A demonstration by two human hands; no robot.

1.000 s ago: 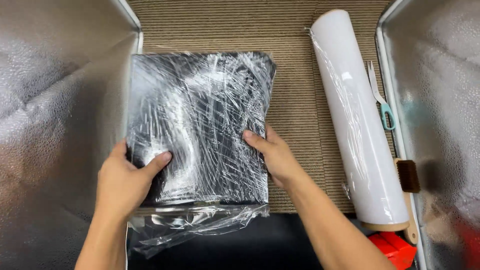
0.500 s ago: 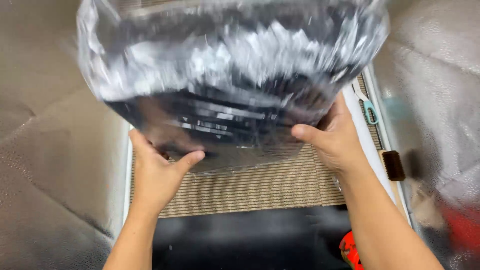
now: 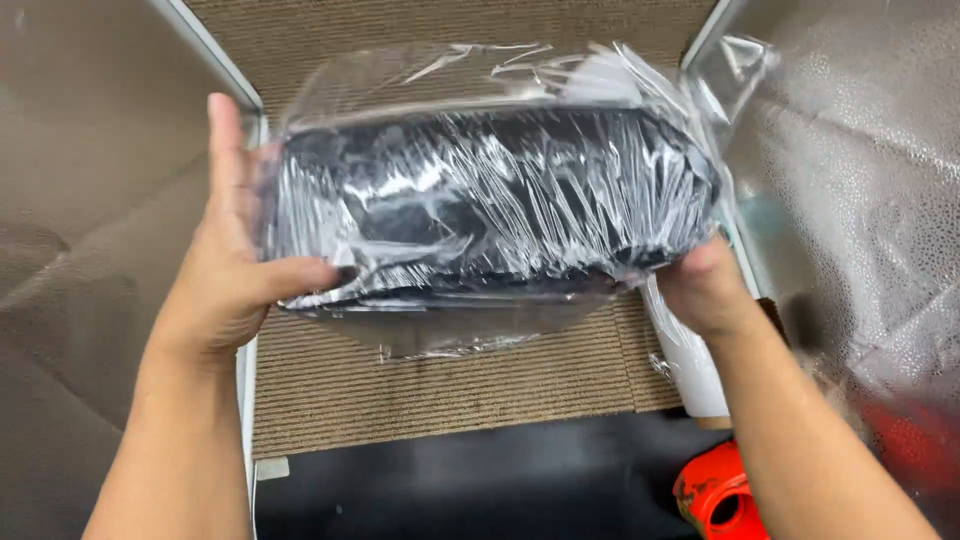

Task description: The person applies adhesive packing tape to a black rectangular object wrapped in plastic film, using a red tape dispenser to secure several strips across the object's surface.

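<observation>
A black flat bundle wrapped in clear plastic film point(image 3: 490, 200) is held up in the air above a brown ribbed mat point(image 3: 420, 380). My left hand point(image 3: 235, 270) grips its left end, thumb across the front and fingers up the side. My right hand point(image 3: 705, 285) holds its lower right corner from beneath. Loose film hangs under the bundle and sticks out at the upper right. The bundle is tilted so its near edge faces me.
A white roll of film point(image 3: 690, 365) lies on the mat's right side, mostly hidden by my right hand. A red tape dispenser point(image 3: 720, 495) sits at the bottom right. Silvery padded panels point(image 3: 860, 190) flank the mat on both sides.
The bundle lay flat on the mat one second ago. Both hands have lifted it and turned it; it now sits lower in view than half a second ago.
</observation>
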